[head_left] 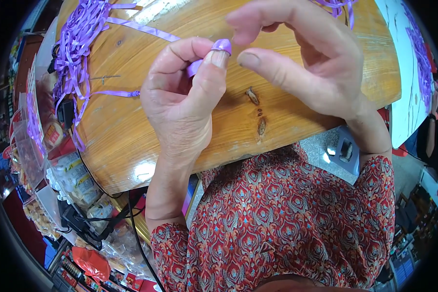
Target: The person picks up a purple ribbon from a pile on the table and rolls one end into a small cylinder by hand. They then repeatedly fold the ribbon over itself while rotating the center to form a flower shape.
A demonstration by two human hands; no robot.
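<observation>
The left hand (180, 102) pinches a purple ribbon (222, 46) looped over its thumb; the right hand (306, 63), fingers loosely spread, hovers just beside it above the wooden tabletop (131, 141).

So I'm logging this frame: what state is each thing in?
left hand: pinching the ribbon end, looped over its thumb tip
right hand: open, holding nothing
purple ribbon: curled at the thumb
ribbon pile: loose, tangled on the wooden table

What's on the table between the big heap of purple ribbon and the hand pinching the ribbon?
In the head view, one purple ribbon strand runs from the ribbon heap toward the left hand. Otherwise only bare wooden table, with a thin needle-like item.
</observation>
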